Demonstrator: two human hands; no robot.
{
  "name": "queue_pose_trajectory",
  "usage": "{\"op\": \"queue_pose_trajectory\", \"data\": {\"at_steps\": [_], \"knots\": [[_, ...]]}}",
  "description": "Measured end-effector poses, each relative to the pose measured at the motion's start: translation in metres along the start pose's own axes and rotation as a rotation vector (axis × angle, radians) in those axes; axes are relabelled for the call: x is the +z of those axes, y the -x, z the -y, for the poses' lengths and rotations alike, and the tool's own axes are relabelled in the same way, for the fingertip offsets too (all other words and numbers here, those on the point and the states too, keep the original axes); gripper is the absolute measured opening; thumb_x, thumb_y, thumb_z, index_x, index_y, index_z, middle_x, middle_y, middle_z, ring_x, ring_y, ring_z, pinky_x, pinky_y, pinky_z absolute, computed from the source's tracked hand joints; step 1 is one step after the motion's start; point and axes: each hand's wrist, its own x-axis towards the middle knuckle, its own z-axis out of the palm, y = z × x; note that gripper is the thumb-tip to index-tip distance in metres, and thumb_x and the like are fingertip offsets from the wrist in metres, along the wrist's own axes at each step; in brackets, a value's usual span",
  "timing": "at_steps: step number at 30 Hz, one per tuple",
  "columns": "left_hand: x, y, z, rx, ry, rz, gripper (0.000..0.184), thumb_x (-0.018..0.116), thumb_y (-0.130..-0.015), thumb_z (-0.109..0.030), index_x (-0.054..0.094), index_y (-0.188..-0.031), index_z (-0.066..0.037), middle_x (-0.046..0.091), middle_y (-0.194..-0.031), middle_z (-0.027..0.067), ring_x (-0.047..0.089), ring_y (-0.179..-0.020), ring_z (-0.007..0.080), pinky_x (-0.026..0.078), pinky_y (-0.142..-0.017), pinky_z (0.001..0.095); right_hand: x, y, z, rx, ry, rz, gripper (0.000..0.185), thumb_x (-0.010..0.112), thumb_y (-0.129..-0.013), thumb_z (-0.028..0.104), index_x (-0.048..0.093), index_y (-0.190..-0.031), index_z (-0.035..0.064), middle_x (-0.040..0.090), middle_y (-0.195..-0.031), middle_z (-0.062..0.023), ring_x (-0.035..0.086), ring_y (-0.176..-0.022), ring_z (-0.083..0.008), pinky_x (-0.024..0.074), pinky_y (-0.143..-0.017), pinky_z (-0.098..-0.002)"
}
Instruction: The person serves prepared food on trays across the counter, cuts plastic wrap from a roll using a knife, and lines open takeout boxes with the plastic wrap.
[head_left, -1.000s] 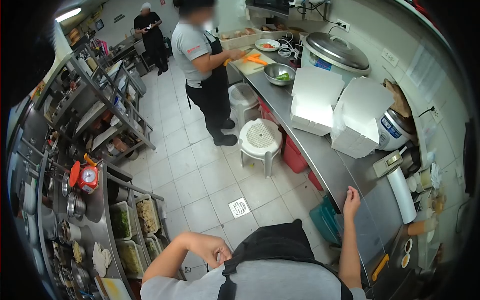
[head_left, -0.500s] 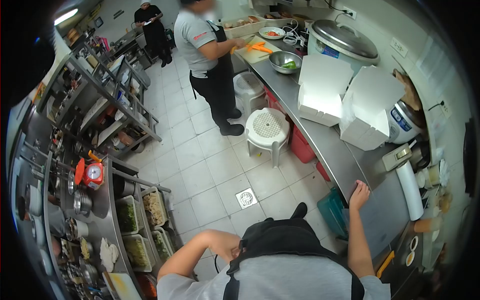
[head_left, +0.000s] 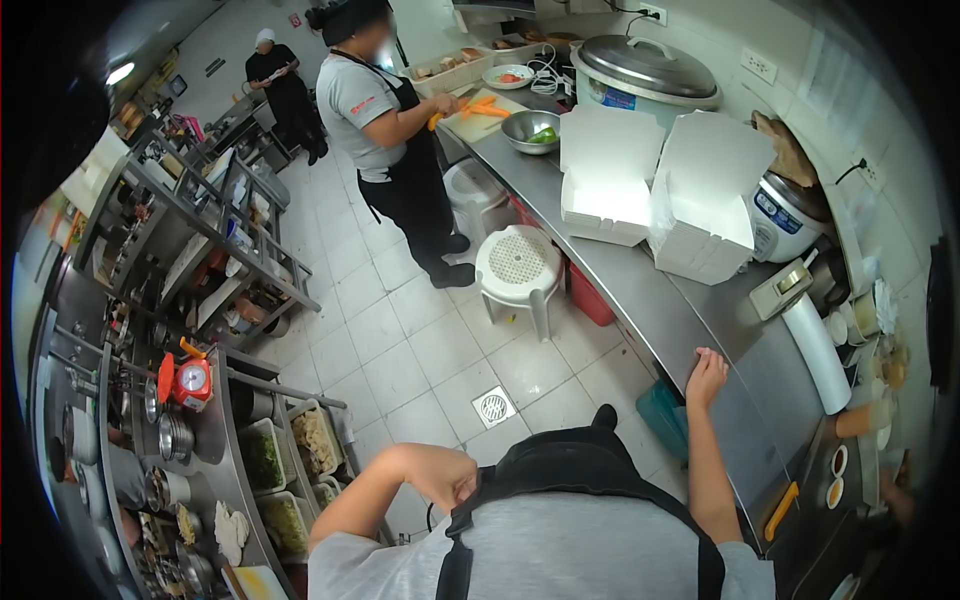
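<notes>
My left hand (head_left: 442,478) is bent in at my waist, against the side of my black apron (head_left: 560,462). Its fingers are curled, and whatever they may hold is hidden. On the right, my forearm lies along the edge of the steel counter (head_left: 690,310), and my right hand (head_left: 707,378) is loosely closed there with nothing visible in it. Farther along the counter stand two white takeout boxes (head_left: 605,195) with raised lids. A tape dispenser (head_left: 782,290) and a white roll (head_left: 815,355) lie beyond my right hand.
A co-worker (head_left: 375,130) handles carrots (head_left: 485,107) on a cutting board; another person (head_left: 283,90) stands farther back. White stools (head_left: 518,262) are beside the counter. Shelving with a red scale (head_left: 192,382) and food bins (head_left: 262,455) lines the left. An orange-handled knife (head_left: 782,510) lies at right.
The view has shifted, bringing more of the right-hand counter into sight. My right hand's fingers have curled in a little. My left hand stays at my waist.
</notes>
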Motion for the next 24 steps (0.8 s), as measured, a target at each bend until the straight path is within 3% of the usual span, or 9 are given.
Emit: {"op": "queue_pose_trajectory", "data": {"at_steps": [2, 5, 7, 9, 12, 16, 20, 24], "knots": [[0.001, -0.021, 0.04, 0.106, -0.004, 0.121, 0.022, 0.07, -0.074, -0.02, 0.063, -0.077, 0.0, 0.062, -0.066, 0.0046, 0.057, -0.06, 0.0116, 0.043, -0.05, 0.0284, 0.001, -0.002, -0.001, 0.0, -0.014, -0.007, 0.031, 0.043, -0.098, 0.03, 0.067, -0.087, 0.0136, 0.063, -0.093, -0.0062, 0.054, -0.093, -0.0298, 0.0405, -0.085, -0.0422], [-0.023, -0.042, 0.066, 0.016, 0.555, -0.007, 0.02, 0.069, -0.075, -0.019, 0.065, -0.087, -0.003, 0.066, -0.079, 0.004, 0.059, -0.066, 0.0129, 0.048, -0.058, 0.0286, -0.003, 0.001, 0.002, -0.007, -0.024, -0.019, 0.03, 0.044, -0.097, 0.029, 0.067, -0.087, 0.0131, 0.064, -0.092, -0.006, 0.054, -0.092, -0.0297, 0.0406, -0.085, -0.042], [-0.04, -0.068, 0.097, -0.035, 0.698, -0.319, 0.02, 0.067, -0.08, -0.022, 0.065, -0.094, -0.008, 0.067, -0.087, -0.0011, 0.062, -0.077, 0.0103, 0.052, -0.065, 0.0263, -0.002, 0.001, 0.003, -0.006, -0.04, -0.023, 0.03, 0.044, -0.097, 0.028, 0.067, -0.086, 0.0126, 0.064, -0.091, -0.0058, 0.054, -0.091, -0.0297, 0.0406, -0.084, -0.042], [-0.035, -0.12, 0.16, -0.148, 0.729, -0.769, 0.022, 0.066, -0.084, -0.024, 0.063, -0.096, -0.006, 0.066, -0.084, -0.0006, 0.062, -0.076, 0.0092, 0.051, -0.06, 0.025, -0.002, 0.002, 0.002, -0.02, -0.028, -0.032, 0.031, 0.044, -0.097, 0.028, 0.067, -0.085, 0.0123, 0.064, -0.09, -0.0058, 0.054, -0.091, -0.0296, 0.0406, -0.084, -0.0421], [-0.009, -0.177, 0.245, -0.121, 0.809, -0.882, 0.027, 0.064, -0.087, -0.035, 0.065, -0.097, -0.01, 0.066, -0.087, -0.0011, 0.062, -0.077, 0.0099, 0.051, -0.062, 0.0254, -0.003, 0.0, 0.001, -0.02, -0.036, -0.032, 0.031, 0.044, -0.097, 0.028, 0.067, -0.085, 0.012, 0.063, -0.09, -0.006, 0.054, -0.091, -0.0295, 0.0403, -0.085, -0.0419], [0.048, -0.195, 0.315, -0.471, 0.886, -0.593, 0.035, 0.064, -0.085, -0.042, 0.065, -0.105, -0.014, 0.067, -0.092, 0.0017, 0.063, -0.081, 0.0151, 0.053, -0.07, 0.0354, -0.003, 0.0, 0.001, -0.001, -0.043, -0.01, 0.032, 0.043, -0.098, 0.028, 0.067, -0.086, 0.0119, 0.063, -0.09, -0.0064, 0.053, -0.091, -0.0295, 0.0401, -0.085, -0.0411], [0.113, -0.169, 0.36, -0.774, 0.907, -0.711, 0.029, 0.063, -0.086, -0.037, 0.066, -0.107, -0.017, 0.067, -0.093, 0.0016, 0.064, -0.084, 0.0193, 0.051, -0.075, 0.0459, -0.006, 0.001, 0.005, 0.008, -0.01, -0.007, 0.033, 0.042, -0.098, 0.028, 0.067, -0.086, 0.0115, 0.062, -0.088, -0.0066, 0.053, -0.09, -0.0296, 0.0398, -0.086, -0.0414], [0.144, -0.141, 0.366, -0.887, 1.063, -0.731, 0.026, 0.064, -0.084, -0.036, 0.067, -0.1, -0.016, 0.067, -0.094, 0.0011, 0.065, -0.082, 0.0201, 0.05, -0.074, 0.0436, -0.004, -0.001, 0.003, 0.019, -0.045, 0.007, 0.036, 0.041, -0.099, 0.03, 0.068, -0.084, 0.0114, 0.062, -0.088, -0.0061, 0.053, -0.09, -0.0292, 0.0392, -0.086, -0.0424]]}}
